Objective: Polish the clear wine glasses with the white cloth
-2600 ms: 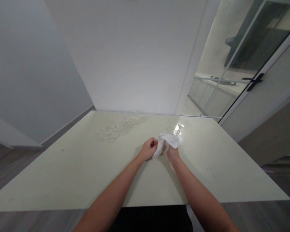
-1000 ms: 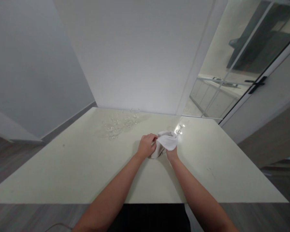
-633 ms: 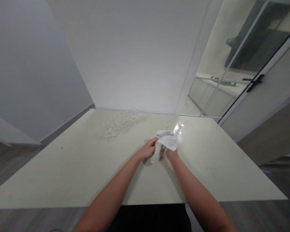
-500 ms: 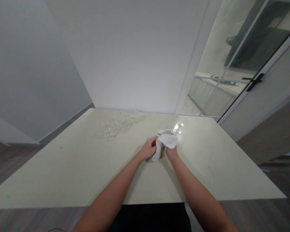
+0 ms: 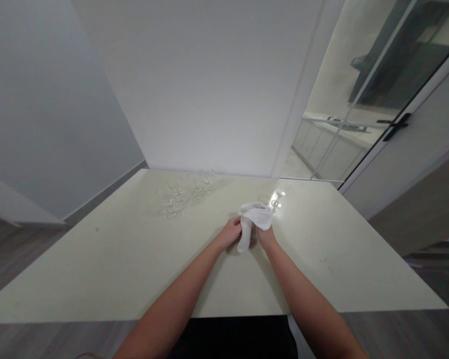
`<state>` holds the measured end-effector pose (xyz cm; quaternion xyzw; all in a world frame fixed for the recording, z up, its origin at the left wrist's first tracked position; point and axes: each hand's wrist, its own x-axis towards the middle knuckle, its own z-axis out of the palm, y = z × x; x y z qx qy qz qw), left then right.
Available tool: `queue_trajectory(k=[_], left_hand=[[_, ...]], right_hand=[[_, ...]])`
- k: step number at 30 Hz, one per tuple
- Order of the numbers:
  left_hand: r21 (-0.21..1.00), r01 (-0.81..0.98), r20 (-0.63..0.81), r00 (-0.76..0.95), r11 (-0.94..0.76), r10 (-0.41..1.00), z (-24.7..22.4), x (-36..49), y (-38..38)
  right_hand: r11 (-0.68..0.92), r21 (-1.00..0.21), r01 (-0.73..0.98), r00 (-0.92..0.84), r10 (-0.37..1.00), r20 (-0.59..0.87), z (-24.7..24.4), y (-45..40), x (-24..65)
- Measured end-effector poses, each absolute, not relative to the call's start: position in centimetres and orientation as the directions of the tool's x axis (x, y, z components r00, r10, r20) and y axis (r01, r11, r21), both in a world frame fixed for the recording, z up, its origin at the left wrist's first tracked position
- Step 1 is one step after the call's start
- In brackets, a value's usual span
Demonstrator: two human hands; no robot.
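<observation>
A white cloth is bunched up over the table in front of me, one end hanging down. My right hand grips it from the right, with the fingers mostly covered by the folds. At the cloth's left edge my left hand is closed, its fingertips curled in against the fabric. What those fingers hold is hidden, as is anything inside the cloth. Just beyond the cloth, to the right, a clear stemmed glass stands upright on the table.
Several clear stemmed glasses stand grouped at the back left of the pale table. A white wall rises behind the table's far edge. On the right is a door with a black handle.
The cloth has shifted slightly in my hands, and its hanging end sits a bit lower. Both hands stay in nearly the same place; the glasses have not moved.
</observation>
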<state>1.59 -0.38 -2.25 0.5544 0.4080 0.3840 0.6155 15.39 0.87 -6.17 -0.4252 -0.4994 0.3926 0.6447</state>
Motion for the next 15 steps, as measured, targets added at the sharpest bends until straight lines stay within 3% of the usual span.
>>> queue_trajectory(k=[2, 6, 12, 15], left_hand=[[0.998, 0.005, -0.059, 0.372, 0.062, 0.927, -2.08, 1.69, -0.51], [0.984, -0.016, -0.151, 0.478, 0.18, 0.865, -2.02, 1.35, -0.55], [0.997, 0.036, 0.052, 0.365, -0.071, 0.929, -2.2, 1.24, 0.15], [0.992, 0.032, -0.123, 0.458, 0.122, 0.88, -2.31, 1.1, 0.11]], right_hand=[[0.316, -0.943, -0.108, 0.21, 0.934, 0.289, -6.09, 0.82, 15.25], [0.227, -0.935, -0.272, 0.062, 0.974, 0.218, -5.95, 0.53, 14.87], [0.278, -0.939, -0.202, 0.11, 0.959, 0.26, -5.43, 0.56, 14.86], [0.263, -0.932, -0.248, 0.067, 0.965, 0.254, -5.62, 0.55, 14.99]])
